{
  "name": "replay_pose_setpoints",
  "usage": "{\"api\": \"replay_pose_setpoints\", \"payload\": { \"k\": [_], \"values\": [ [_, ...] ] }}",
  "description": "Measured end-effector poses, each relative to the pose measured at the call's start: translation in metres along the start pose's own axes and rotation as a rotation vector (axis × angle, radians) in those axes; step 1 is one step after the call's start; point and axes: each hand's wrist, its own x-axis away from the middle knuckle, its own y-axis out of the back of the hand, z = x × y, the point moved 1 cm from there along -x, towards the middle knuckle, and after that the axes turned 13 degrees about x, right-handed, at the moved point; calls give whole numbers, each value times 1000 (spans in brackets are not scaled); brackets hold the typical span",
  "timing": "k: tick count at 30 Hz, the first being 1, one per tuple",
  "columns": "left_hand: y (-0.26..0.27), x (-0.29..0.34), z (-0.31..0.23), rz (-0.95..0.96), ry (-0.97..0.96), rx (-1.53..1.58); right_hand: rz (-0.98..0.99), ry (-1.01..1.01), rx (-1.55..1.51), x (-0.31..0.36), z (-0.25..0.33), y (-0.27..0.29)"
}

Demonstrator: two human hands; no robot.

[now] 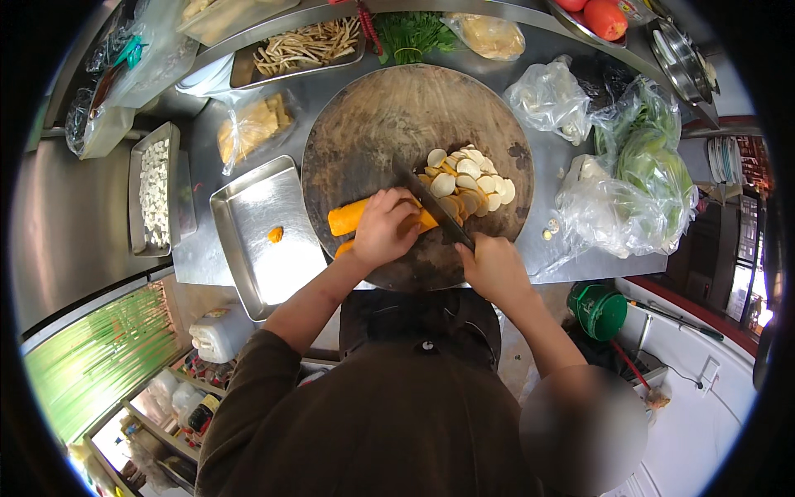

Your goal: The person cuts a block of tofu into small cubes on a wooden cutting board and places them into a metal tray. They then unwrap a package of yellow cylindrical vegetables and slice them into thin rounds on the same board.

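Observation:
My left hand [383,229] presses down on an orange carrot [349,217] lying on a big round wooden chopping board [373,124]. My right hand [495,267] grips the handle of a dark cleaver [435,205], whose blade rests across the carrot just right of my left fingers. A heap of pale round slices [468,178] lies on the board beyond the blade. A second orange piece [344,248] peeks out under my left wrist.
A steel tray [248,211] with one orange scrap [275,234] lies left of the board. Another tray of white cubes [154,189] sits farther left. Plastic bags of greens [646,178] crowd the right. A tray of pale strips [306,45], herbs and tomatoes [600,16] line the back. A green bucket [598,311] stands below.

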Motion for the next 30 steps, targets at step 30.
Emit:
{"api": "replay_pose_setpoints", "payload": {
  "k": [30],
  "values": [
    [9, 3, -2, 79, -2, 16, -54, -43, 58, -27, 4, -57]
  ]
}}
